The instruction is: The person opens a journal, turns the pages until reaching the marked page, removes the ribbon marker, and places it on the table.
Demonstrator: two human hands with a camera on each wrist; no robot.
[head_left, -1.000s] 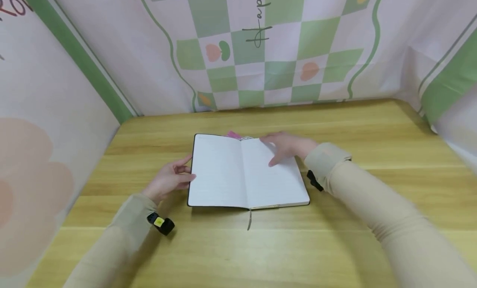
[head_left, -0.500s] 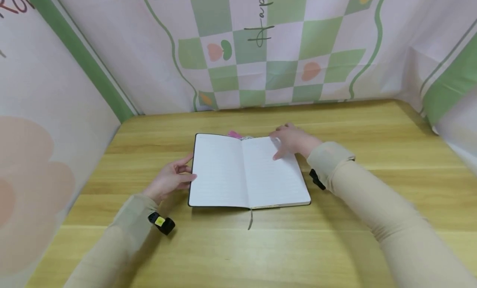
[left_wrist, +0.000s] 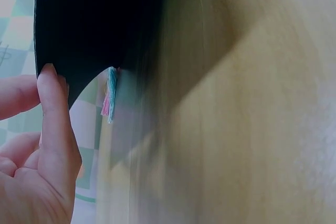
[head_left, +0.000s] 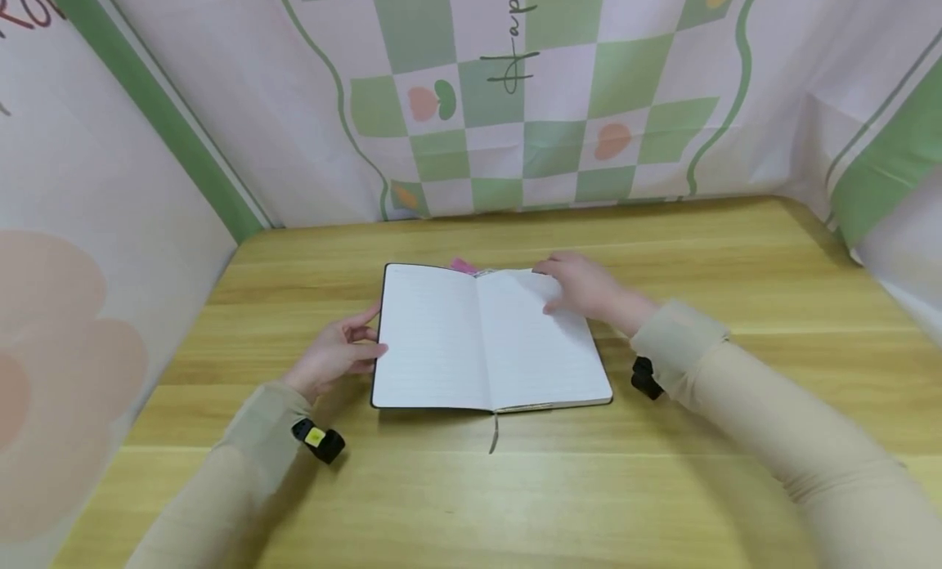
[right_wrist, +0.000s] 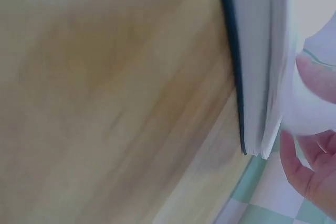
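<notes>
An open notebook with a black cover and blank-looking lined pages lies on the table. My left hand pinches the edge of its left cover, thumb on the page side and fingers behind the dark cover, which is raised off the table. At the top right corner my right hand pinches a page, which curves up between thumb and fingers in the right wrist view. A thin ribbon trails from the bottom of the spine. Past the top edge show pink and teal tassel threads.
The wooden table runs back to a hanging cloth with green checks. Another printed cloth stands along the left side. A black wrist strap is on my left arm, another strap on the right.
My right hand has shifted right along the top of the right page, towards its outer corner, and its forearm has swung right. The left hand and the notebook have stayed put.
</notes>
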